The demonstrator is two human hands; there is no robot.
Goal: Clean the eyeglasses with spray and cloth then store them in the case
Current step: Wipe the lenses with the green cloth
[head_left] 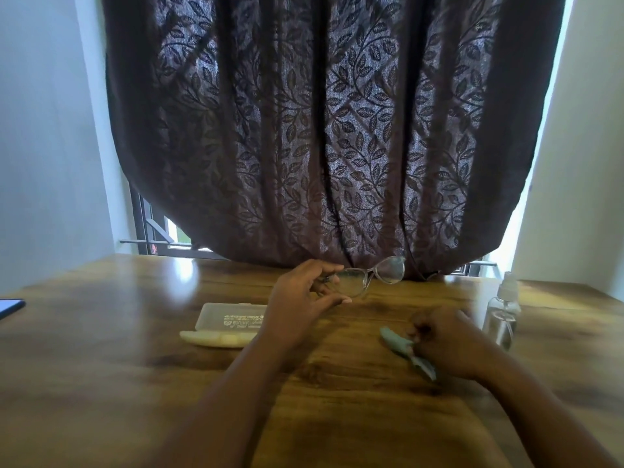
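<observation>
Eyeglasses (371, 276) raised above the wooden worktop (101, 366), pinched at one temple by the left hand (304, 298). Nearest, right hand (442, 339) curled round the green cloth (401, 346). Open case (226, 324) left; spray bottle (503, 309) right; curtain (320, 130) behind.
</observation>
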